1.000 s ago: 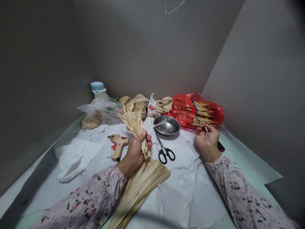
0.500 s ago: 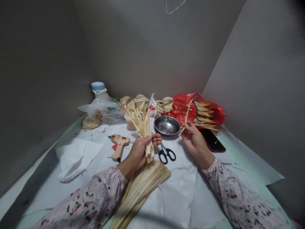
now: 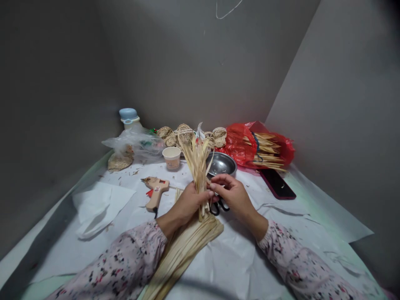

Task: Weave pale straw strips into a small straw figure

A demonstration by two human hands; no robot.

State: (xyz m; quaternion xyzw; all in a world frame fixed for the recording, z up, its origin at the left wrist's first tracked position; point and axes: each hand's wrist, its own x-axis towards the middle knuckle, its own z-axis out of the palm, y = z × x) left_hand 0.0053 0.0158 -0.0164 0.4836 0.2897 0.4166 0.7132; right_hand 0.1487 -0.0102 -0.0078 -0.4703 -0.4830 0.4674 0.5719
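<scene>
My left hand (image 3: 189, 202) is wrapped round a small bunch of pale dried leaf strips (image 3: 197, 164) that stands upright and fans out at the top. My right hand (image 3: 233, 196) has come against it, thumb and fingers pinched on a strip at the side of the bunch. Below both hands a large bundle of longer straw strips (image 3: 184, 248) lies on the white paper (image 3: 237, 258), reaching toward me. Black scissors (image 3: 218, 206) lie partly hidden under my right hand.
A glue gun (image 3: 155, 188), a paper cup (image 3: 171, 157), a steel bowl (image 3: 222, 163), a dark phone (image 3: 276, 183), a red bag of sticks (image 3: 259, 146), woven baskets (image 3: 184, 134), a clear plastic bag (image 3: 134, 143) and a folded white sheet (image 3: 96, 206) surround the hands.
My right hand has come from the red bag with a strip to the bunch in my left hand. The left hand has swung the bunch upright and to the right, baring the paper cup.
</scene>
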